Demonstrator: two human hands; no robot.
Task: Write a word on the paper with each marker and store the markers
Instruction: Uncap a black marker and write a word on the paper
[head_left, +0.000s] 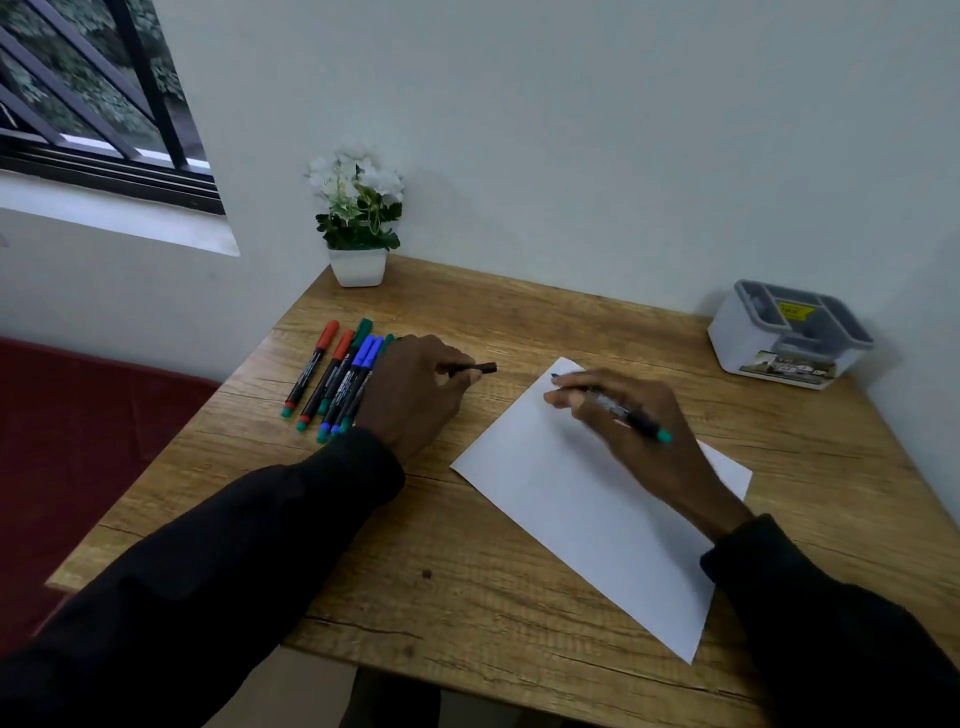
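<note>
A white sheet of paper (582, 499) lies slanted on the wooden table (467, 582). My right hand (639, 441) rests on the paper's far corner, holding an uncapped marker (631, 413) with its tip touching the sheet and its teal end pointing right. My left hand (415, 387) lies on the table left of the paper, fingers closed on a dark marker cap (475, 368). A cluster of several capped markers (337, 376), red, green and blue, lies just left of that hand.
A grey and white compartment organizer box (789, 335) stands at the table's back right corner. A white pot of white flowers (358, 218) sits at the back left corner by the wall. A red seat (78, 467) lies beyond the left table edge.
</note>
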